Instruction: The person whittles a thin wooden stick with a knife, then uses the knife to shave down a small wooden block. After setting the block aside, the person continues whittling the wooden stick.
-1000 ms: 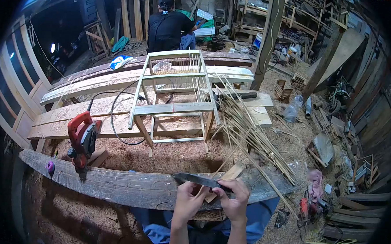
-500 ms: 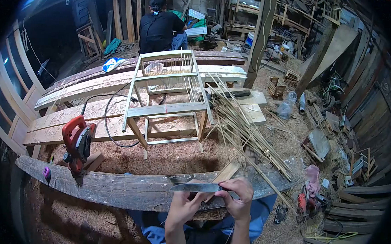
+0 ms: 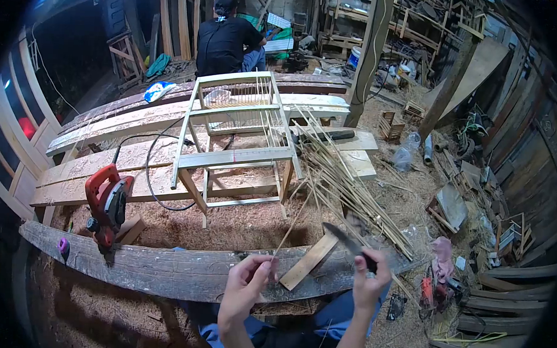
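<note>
My right hand (image 3: 371, 281) is closed round the handle of a knife (image 3: 345, 240), its blade pointing up and to the left. My left hand (image 3: 247, 287) pinches the lower end of a thin stick (image 3: 293, 223) that slants up and right. Between my hands a short flat wood piece (image 3: 310, 261) lies across the worn plank (image 3: 179, 271) in front of me. Beyond the plank stands a light wooden frame (image 3: 235, 158) with thin rods in its upper part. A pile of thin sticks (image 3: 359, 194) lies to the right of this frame.
A red power planer (image 3: 105, 204) with a black cable stands at the left of the plank, near a purple roll (image 3: 64, 246). Long boards (image 3: 102, 170) lie behind. A person in black (image 3: 225, 42) sits at the back. A wooden post (image 3: 367, 65) rises right of centre.
My hands have moved apart. The knife, earlier level between both hands, is now in my right hand alone and tilted, farther right. A thin stick now shows in my left hand.
</note>
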{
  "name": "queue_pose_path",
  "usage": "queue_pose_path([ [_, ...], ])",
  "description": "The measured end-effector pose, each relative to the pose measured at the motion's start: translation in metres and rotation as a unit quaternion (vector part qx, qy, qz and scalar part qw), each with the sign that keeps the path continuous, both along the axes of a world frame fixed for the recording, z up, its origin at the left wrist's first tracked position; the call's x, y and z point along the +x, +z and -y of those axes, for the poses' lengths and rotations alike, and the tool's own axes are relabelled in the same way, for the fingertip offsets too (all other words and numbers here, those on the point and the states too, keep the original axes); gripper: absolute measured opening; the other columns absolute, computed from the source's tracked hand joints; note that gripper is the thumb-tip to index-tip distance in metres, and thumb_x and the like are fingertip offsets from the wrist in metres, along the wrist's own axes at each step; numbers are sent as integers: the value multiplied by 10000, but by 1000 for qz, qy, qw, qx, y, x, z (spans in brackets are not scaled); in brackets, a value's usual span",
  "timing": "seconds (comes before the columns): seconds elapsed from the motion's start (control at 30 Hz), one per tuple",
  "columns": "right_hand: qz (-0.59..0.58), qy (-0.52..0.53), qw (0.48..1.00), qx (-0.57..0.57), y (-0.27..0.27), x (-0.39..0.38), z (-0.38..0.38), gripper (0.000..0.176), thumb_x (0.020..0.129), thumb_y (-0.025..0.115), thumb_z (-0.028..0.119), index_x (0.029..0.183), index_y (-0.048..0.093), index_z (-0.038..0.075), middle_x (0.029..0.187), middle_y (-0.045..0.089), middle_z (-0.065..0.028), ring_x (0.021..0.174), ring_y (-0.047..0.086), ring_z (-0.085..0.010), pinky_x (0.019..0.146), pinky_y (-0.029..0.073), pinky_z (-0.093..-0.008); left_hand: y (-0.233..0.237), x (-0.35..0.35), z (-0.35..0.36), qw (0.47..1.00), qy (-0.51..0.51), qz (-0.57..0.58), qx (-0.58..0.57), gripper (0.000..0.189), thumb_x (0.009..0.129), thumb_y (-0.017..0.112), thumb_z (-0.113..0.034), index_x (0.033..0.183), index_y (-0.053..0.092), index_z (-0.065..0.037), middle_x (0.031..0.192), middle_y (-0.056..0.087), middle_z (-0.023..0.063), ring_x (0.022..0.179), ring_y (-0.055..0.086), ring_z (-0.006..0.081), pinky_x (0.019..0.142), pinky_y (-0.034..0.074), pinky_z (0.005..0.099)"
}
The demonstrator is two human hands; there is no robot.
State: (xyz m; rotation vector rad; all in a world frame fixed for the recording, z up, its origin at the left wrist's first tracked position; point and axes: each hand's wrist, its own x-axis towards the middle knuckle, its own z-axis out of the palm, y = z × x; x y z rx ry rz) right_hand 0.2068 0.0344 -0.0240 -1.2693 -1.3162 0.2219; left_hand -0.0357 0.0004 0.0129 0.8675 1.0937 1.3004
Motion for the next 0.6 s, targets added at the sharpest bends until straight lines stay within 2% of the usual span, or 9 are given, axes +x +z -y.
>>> queue_pose_path([
  [0.13,4,70,997,-40,8,-24,5,318,855,768,328,941,684,34,859,665,-102,784,643,-247,707,507,-333,-6,10,-2,1000,1,13,28,174,1002,563,-97,1103,613,35,844,651,61,636,477,44,559,375,199],
  [0.33,19,155,987,-40,15,-52,9,233,790,815,208,907,694,46,805,675,-94,725,647,-259,658,498,-340,-9,17,-4,999,-14,41,8,160,990,586,-86,1099,602,32,875,672,67,646,504,55,559,392,192],
  [0.4,69,200,977,-28,17,-58,10,255,779,823,221,916,696,48,813,681,-79,726,641,-235,659,491,-330,-11,23,-3,999,9,45,16,169,977,605,-76,1108,599,31,905,683,51,713,562,62,605,435,208],
  [0.43,78,201,976,-26,20,-62,11,226,759,826,188,894,703,55,812,695,-74,725,642,-254,655,487,-343,-11,19,-1,999,-19,32,13,135,963,608,-34,1072,615,45,932,686,70,906,659,122,805,530,271],
  [0.53,95,191,977,-13,19,-64,10,232,732,837,218,886,724,86,782,702,-70,709,666,-256,637,501,-349,-7,26,0,998,30,-13,56,114,959,604,-21,1046,616,52,942,679,68,884,641,111,797,516,263],
  [0.6,89,197,976,-11,20,-64,10,230,730,839,215,882,726,85,776,704,-69,707,667,-250,634,500,-348,-11,19,-1,997,0,-33,75,116,958,607,-19,1049,612,52,943,672,64,879,630,106,795,507,254],
])
